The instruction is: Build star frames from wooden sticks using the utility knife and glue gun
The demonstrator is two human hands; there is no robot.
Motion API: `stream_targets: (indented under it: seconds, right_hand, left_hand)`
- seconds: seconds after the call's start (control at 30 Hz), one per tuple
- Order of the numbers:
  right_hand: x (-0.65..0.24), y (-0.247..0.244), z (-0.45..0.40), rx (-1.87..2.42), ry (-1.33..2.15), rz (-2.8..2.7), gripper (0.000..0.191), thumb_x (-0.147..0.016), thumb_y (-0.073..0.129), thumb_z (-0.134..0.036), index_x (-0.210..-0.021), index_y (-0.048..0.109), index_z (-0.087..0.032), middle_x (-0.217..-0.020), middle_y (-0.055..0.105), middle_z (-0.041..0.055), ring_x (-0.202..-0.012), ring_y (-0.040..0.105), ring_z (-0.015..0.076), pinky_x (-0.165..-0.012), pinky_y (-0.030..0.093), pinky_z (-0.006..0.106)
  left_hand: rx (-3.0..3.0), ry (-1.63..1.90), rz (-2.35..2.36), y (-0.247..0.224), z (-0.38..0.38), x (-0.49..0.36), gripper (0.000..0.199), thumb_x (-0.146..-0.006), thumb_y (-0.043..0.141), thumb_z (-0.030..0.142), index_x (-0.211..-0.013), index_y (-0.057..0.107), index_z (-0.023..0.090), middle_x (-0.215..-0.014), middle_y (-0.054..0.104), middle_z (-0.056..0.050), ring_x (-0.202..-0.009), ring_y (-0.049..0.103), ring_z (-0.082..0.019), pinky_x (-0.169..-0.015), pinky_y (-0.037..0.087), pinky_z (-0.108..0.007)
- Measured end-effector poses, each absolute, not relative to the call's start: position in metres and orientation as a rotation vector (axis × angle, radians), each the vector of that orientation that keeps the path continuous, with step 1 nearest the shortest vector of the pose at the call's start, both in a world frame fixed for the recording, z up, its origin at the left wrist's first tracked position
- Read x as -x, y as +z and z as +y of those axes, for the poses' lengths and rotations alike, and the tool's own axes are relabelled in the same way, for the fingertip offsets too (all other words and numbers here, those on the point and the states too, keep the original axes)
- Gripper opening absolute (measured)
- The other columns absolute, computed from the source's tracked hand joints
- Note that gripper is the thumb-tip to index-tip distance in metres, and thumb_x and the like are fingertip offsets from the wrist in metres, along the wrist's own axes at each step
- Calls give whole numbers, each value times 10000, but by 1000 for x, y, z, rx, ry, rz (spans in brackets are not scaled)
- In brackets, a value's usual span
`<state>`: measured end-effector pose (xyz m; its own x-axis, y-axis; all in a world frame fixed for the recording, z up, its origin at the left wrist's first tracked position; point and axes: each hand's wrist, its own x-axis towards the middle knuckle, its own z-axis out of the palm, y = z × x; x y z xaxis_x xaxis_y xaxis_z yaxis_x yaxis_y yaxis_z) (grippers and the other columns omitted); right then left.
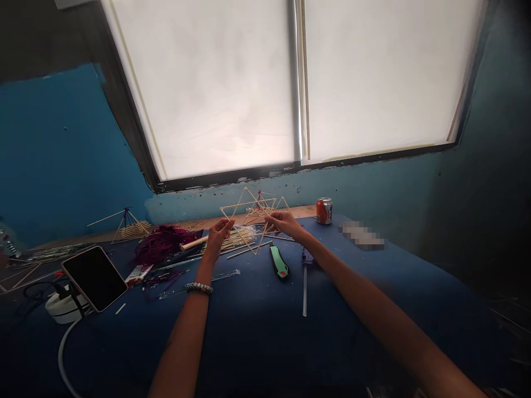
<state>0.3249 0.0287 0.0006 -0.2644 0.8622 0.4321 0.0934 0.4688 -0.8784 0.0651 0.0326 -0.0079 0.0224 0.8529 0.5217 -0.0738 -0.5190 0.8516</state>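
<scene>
Out in front of me, above the table, both hands hold up a star-shaped frame (248,204) made of thin pale wooden sticks. My left hand (219,235) pinches its left side between thumb and fingers. On the right side, my right hand (284,222) has its fingers closed on the frame. Another stick angle (283,199) shows behind the right hand; whether it joins the star I cannot tell. Below the frame lies a green and black utility knife (279,263). Loose sticks (243,236) lie just behind the hands.
A tangle of purple strands (160,245), a tilted dark-screened phone (95,279) and a stick structure (131,228) are at left. A purple item with a translucent rod (305,293) lies near my right forearm. A soda can (324,211) stands right on the blue table (257,331).
</scene>
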Motion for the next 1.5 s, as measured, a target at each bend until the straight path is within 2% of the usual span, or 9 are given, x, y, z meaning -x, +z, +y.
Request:
stream_targets:
  seconds: [0.43,0.83,1.1,1.5]
  right_hand:
    - [-323,0,25,816,956,-1678,456,-787,734,-635,-776,677,-182,-823,779,73,-736,749,182,-498,536,191]
    - [-324,0,22,834,928,-1684,462,-793,726,-635,-790,692,-175,-827,777,88,-758,752,201,-493,537,199]
    - [-323,-2,23,839,924,-1681,498,-766,725,-676,-778,685,-180,-810,774,81,-758,754,209,-508,540,209]
    - [-321,-6,28,824,937,-1662,540,-738,717,-716,-783,683,-179,-808,772,80,-726,746,192,-485,525,197]
  left_hand:
    - [-1541,1596,862,-8,32,-65,449,-638,840,590,-784,710,185,-579,434,59,-498,336,-68,-490,287,-238]
    - [-1585,1576,849,-9,30,-63,396,-688,823,557,-789,725,187,-637,457,41,-517,348,-67,-506,316,-241]
    - [-1553,1594,841,-9,32,-65,410,-651,842,563,-760,704,193,-608,444,50,-500,345,-67,-486,308,-243]
    - [-1555,1580,826,-11,32,-64,385,-689,833,531,-749,681,182,-628,403,44,-524,331,-64,-481,305,-213]
